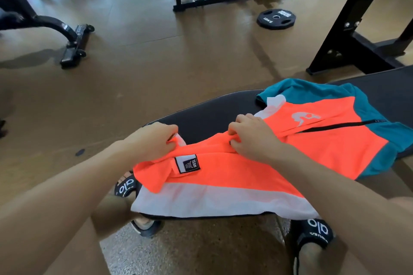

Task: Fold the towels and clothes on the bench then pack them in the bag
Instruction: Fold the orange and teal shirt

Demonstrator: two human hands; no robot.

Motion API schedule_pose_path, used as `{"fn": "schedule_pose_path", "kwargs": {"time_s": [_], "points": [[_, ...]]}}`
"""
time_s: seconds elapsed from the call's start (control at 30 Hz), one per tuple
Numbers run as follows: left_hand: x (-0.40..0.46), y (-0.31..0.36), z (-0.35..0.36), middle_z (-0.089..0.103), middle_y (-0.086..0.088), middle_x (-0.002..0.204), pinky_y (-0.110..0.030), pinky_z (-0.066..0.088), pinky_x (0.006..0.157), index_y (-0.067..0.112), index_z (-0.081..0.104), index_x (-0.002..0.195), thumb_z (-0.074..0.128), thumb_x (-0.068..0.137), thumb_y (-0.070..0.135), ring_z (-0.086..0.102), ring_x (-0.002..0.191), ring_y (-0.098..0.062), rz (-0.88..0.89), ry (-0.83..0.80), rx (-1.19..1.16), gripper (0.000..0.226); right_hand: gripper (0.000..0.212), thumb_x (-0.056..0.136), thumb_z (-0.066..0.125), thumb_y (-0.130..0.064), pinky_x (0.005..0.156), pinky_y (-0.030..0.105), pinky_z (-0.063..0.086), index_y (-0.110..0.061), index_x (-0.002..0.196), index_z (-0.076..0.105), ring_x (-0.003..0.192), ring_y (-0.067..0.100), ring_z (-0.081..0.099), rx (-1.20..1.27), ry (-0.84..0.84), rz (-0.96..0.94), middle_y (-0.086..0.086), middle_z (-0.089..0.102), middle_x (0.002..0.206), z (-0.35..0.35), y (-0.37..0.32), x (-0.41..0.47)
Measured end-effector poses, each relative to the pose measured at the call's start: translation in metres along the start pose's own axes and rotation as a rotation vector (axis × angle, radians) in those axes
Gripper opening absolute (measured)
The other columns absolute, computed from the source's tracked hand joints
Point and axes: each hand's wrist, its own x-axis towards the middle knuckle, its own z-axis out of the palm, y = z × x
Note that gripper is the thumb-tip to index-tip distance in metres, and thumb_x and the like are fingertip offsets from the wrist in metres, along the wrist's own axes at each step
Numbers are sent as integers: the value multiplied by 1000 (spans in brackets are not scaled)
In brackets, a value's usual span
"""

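The orange shirt (257,163) lies lengthwise on the tabletop (201,123), running from lower centre to the right; left hand (154,140) and right hand (252,138) fingers pinch its far edge, left nearer the hem

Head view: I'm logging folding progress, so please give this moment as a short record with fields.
garment: orange, teal and white sports shirt, spread on the black padded bench
left hand: pinches the shirt's orange fabric
right hand: grips a raised fold of orange fabric
fold state: partly folded, not finished
bag: not in view
floor: black weight plate lying flat
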Motion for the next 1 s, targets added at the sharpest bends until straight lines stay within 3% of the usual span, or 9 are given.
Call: {"fn": "schedule_pose_path", "kwargs": {"time_s": [0.1,0.2,0.27,0.37,0.5,0.6,0.73,0.83,1.0], "points": [[4,-15,-4,48,-3,71,-43,40,61,20,32,78,47,97,19,48,68,-33,-114,260,-231,25,10,83,60,-15,73,35,31,-16,91,65,87,29,56,27,141,28,4,58,88,3,2,9],[9,-42,-6,58,-14,82,-44,42,67,10,45,97,46,98,15,52,76,-35,-410,513,-569,5,19,77,63,-6,74,43,44,-12,96,65,82,33,55,-17,407,126,9,57,88,5,9,19],[11,-62,3,65,-21,109,-43,46,82,12,45,126,45,100,21,60,97,-38,-622,477,-742,27,28,78,64,-7,79,45,46,-11,105,64,87,33,55,-32,444,148,10,58,94,5,10,22],[11,-71,28,56,-31,131,-39,43,92,16,19,154,45,103,39,58,107,-39,-783,192,-759,61,24,77,58,-9,80,47,48,-10,100,66,89,33,56,3,375,72,10,59,93,12,5,19],[7,-56,39,50,-24,133,-37,44,87,19,27,146,58,95,52,56,111,-36,-615,46,-688,68,28,79,44,-22,79,43,48,-12,89,69,90,33,59,-29,191,1,8,63,91,20,-2,10],[-8,-42,39,41,-18,126,-38,48,87,22,30,135,66,88,53,55,105,-36,-552,-13,-541,66,48,87,38,-36,99,46,44,-13,116,69,116,34,57,-52,100,13,9,64,121,22,3,9],[-37,-11,38,29,-4,118,-44,36,107,27,32,134,52,83,74,34,126,-32,-482,54,-410,72,68,100,17,-53,125,46,8,-20,159,25,154,27,13,-140,-140,74,6,20,167,26,7,9],[-69,7,42,31,-2,116,-43,40,104,27,32,133,49,74,85,36,120,-28,-390,42,-309,85,77,92,11,-56,124,49,13,-18,155,34,152,32,21,-115,-54,45,11,30,163,22,-7,1],[-111,12,68,43,-9,121,-48,40,95,19,41,136,44,72,78,44,115,-35,-329,178,-89,87,39,93,46,-44,92,44,47,-16,115,62,109,29,56,54,103,-401,9,60,118,19,-73,-53]]}}
